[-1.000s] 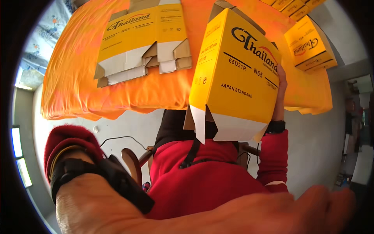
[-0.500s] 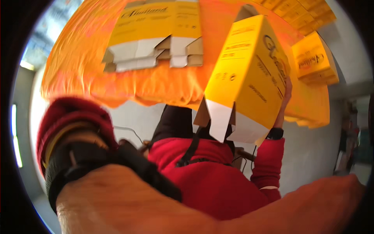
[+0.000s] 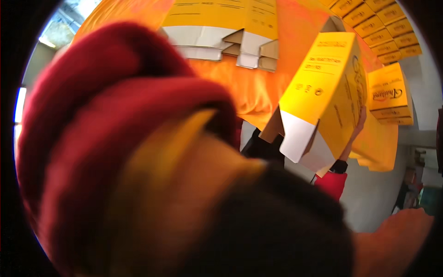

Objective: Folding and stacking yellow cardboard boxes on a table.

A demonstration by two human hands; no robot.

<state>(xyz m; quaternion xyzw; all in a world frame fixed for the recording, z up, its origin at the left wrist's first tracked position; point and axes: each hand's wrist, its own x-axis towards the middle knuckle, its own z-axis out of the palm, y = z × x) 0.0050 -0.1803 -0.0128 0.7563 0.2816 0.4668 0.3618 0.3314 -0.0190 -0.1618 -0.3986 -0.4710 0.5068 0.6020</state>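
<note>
– Hands first, please: how are they standing in the head view?

– They are staying well apart. The right hand [image 3: 358, 128] is reaching up at the right side of the picture and is holding an open yellow carton [image 3: 323, 92]; its fingers are pressing flat on the far side of the carton. Under this hand a black wristband [image 3: 339, 166] is showing, and below it the cuff of a red sleeve.

– And the left hand?

– The left arm is lying very near the camera and is covering most of the picture. I am seeing its red sleeve [image 3: 115, 115], blurred, and a dark strap over the wrist. The left hand [image 3: 394, 240] is appearing only as a blurred patch at the lower right, so I cannot tell if it is open or closed, or if it is holding something.

– Where is the carton exactly?

– It is hanging in the air, tilted, with its open white flaps pointing down and to the left. It is standing in front of the orange cloth [image 3: 249, 87] that is covering the table.

– What is lying about it?

– Flat folded cartons [image 3: 221, 23] are lying on the cloth at the top. Just to the right of the held carton another yellow box [image 3: 385, 97] is sitting, and a stack of yellow boxes [image 3: 378, 18] is showing above it.
</note>
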